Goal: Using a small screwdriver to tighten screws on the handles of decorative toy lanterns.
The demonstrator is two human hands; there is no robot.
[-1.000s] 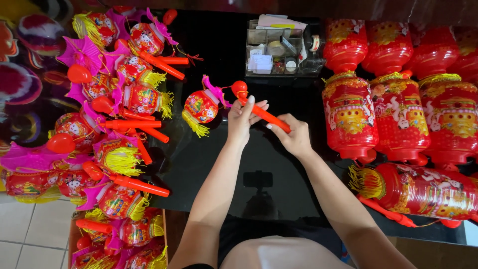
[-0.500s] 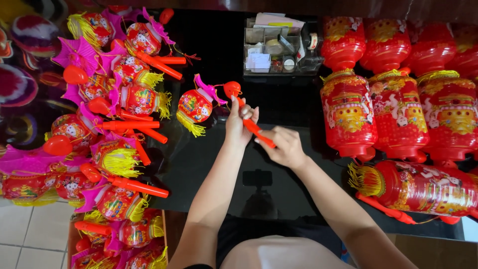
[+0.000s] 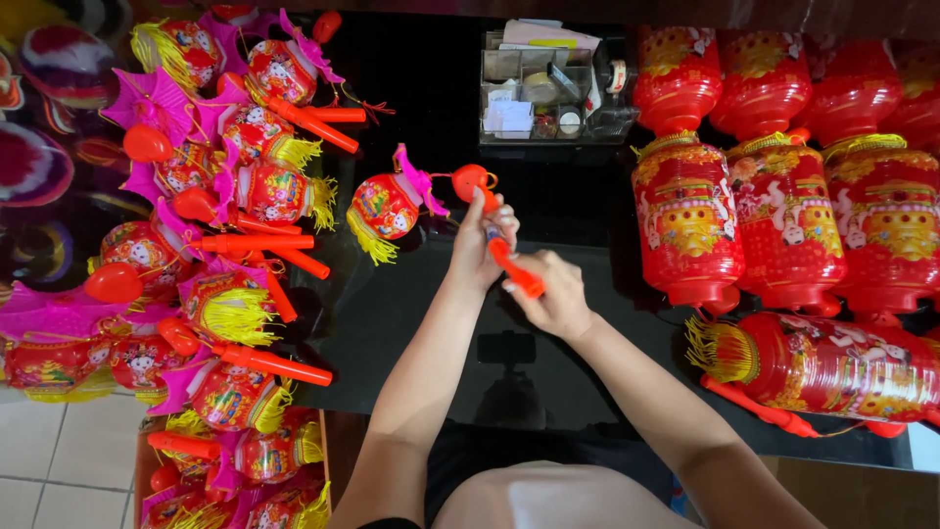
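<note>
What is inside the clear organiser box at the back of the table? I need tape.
The clear organiser box holds a tape roll, papers and small containers. Its lower layers are covered.

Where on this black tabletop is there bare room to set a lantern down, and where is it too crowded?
Free: the black tabletop in front of the person, between the left pile of small lanterns and the big red lanterns, below both hands. Also free: the strip left of the clear organiser box. Crowded: both side edges.
</note>
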